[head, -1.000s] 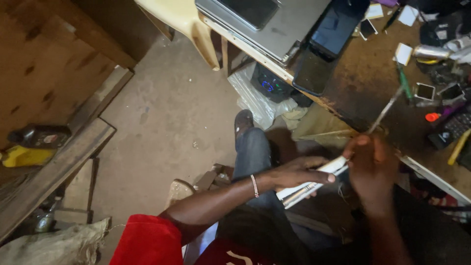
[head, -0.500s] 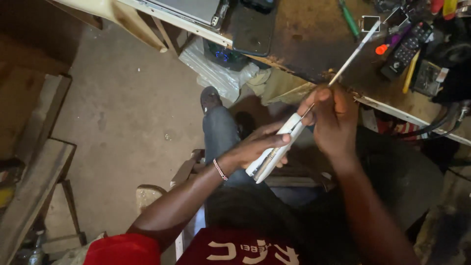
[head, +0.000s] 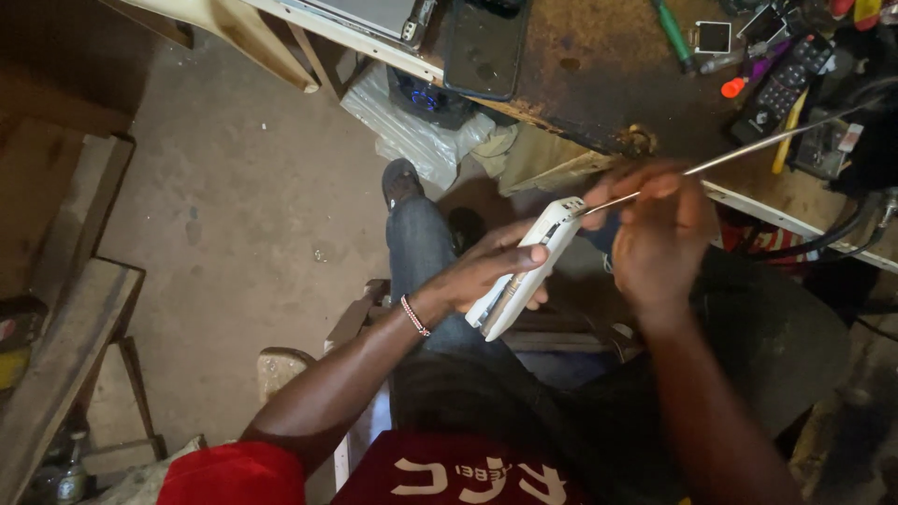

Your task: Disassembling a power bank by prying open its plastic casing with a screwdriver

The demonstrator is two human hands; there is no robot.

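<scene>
My left hand (head: pixel 486 271) grips a flat white handheld device (head: pixel 524 269), tilted with its top end up and to the right, over my lap. My right hand (head: pixel 655 229) is closed around a long thin metal rod (head: pixel 748 150). The rod's tip touches the top end of the white device. Its other end sticks out to the upper right over the workbench. I sit on a wooden stool with one leg in jeans stretched toward the bench.
A worn dark workbench (head: pixel 599 84) spans the top, bearing a dark tablet (head: pixel 486 47), a green-handled screwdriver (head: pixel 673 33), a remote control (head: pixel 781 89) and small parts. A plastic bag (head: pixel 412 136) lies under it. Wooden benches (head: pixel 65 355) stand left on the concrete floor.
The view has swung right and down, so hands and device now sit nearer the centre. The device is held more upright and the rod tip stays at its top end.
</scene>
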